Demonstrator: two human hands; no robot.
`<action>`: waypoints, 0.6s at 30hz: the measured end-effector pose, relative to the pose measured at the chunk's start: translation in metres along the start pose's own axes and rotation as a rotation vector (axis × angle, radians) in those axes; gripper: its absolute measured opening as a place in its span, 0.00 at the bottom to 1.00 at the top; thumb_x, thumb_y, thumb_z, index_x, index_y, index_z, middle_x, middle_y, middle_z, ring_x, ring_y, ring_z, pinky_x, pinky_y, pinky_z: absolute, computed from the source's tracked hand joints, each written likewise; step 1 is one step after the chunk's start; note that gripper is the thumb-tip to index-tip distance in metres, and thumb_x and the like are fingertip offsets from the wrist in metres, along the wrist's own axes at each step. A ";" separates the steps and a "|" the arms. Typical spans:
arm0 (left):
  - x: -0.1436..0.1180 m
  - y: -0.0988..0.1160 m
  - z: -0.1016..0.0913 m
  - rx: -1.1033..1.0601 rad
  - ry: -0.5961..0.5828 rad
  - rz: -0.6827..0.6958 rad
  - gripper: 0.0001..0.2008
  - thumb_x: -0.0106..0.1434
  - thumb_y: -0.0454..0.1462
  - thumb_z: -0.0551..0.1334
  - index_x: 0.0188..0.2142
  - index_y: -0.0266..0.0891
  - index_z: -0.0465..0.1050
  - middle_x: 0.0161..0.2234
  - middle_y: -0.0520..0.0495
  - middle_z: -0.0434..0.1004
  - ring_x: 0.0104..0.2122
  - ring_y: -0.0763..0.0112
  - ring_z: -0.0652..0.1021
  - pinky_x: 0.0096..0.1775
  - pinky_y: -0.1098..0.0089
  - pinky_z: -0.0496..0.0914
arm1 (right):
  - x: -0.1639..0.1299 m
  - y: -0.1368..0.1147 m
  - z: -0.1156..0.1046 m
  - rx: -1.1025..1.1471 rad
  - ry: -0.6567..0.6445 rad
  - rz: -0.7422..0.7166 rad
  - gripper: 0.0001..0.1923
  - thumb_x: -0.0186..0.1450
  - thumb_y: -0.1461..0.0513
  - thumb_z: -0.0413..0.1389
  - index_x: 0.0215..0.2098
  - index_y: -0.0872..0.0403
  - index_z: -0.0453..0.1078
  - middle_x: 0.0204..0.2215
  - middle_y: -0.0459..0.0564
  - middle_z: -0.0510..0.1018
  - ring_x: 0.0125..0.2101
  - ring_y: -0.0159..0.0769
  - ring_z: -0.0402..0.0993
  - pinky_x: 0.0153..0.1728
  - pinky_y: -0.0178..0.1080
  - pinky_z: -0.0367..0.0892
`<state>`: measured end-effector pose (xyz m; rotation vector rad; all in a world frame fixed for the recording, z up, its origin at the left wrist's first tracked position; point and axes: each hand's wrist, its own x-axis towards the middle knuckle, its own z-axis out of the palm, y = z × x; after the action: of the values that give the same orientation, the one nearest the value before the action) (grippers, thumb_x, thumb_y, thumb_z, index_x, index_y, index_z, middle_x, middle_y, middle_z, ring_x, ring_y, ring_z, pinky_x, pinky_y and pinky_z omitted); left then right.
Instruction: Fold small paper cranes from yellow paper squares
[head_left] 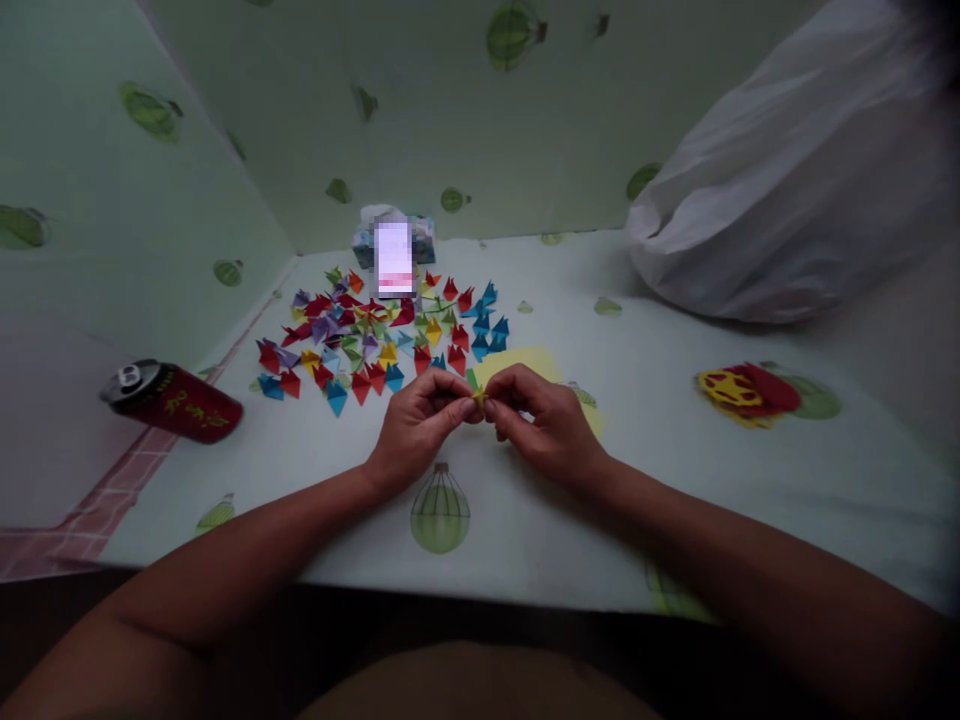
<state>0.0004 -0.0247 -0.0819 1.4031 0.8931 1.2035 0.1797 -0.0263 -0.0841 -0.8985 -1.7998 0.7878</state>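
Both grips, left hand (417,418) and right hand (541,420), pinch one small yellow folded paper piece (479,398) | done: large spread of coloured folded paper pieces (379,335) on desk | left: yellow paper sheet (517,366) unfolded

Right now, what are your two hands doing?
Left hand: closed, pinching the small yellow paper piece.
Right hand: closed, pinching the same piece.

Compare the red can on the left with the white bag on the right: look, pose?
The red can is small, rigid and dark red with gold marks; the white bag is large, soft, plain and crumpled. The can lies on its side; the bag slumps in a heap. Both rest on the balloon-print cloth, away from the hands.
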 end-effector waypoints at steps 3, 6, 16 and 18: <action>-0.001 0.003 -0.001 0.040 -0.008 0.006 0.07 0.63 0.39 0.66 0.35 0.36 0.74 0.30 0.49 0.79 0.31 0.72 0.81 0.37 0.71 0.77 | 0.000 0.001 0.000 0.001 -0.018 -0.003 0.02 0.66 0.64 0.56 0.36 0.54 0.66 0.25 0.44 0.72 0.25 0.29 0.69 0.27 0.34 0.64; -0.001 0.003 -0.002 0.091 -0.014 0.028 0.07 0.64 0.39 0.65 0.35 0.36 0.75 0.31 0.48 0.79 0.31 0.72 0.81 0.37 0.71 0.77 | 0.000 0.001 0.000 -0.009 -0.035 -0.009 0.02 0.67 0.65 0.55 0.36 0.53 0.66 0.26 0.44 0.74 0.25 0.29 0.70 0.27 0.33 0.65; -0.004 0.003 -0.001 0.058 -0.036 0.130 0.04 0.63 0.36 0.65 0.38 0.39 0.75 0.34 0.50 0.76 0.33 0.74 0.78 0.38 0.73 0.75 | 0.000 -0.001 -0.001 -0.130 -0.038 -0.122 0.03 0.67 0.67 0.55 0.35 0.54 0.68 0.28 0.46 0.75 0.27 0.30 0.71 0.29 0.33 0.65; -0.003 0.003 -0.001 0.098 -0.045 0.153 0.03 0.62 0.34 0.66 0.37 0.39 0.75 0.34 0.50 0.75 0.34 0.74 0.77 0.38 0.74 0.74 | -0.001 -0.002 0.000 -0.180 -0.013 -0.173 0.04 0.67 0.67 0.55 0.35 0.53 0.69 0.28 0.46 0.76 0.28 0.31 0.71 0.30 0.34 0.65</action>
<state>-0.0015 -0.0282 -0.0800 1.5952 0.8346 1.2506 0.1797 -0.0278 -0.0831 -0.8398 -1.9532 0.5286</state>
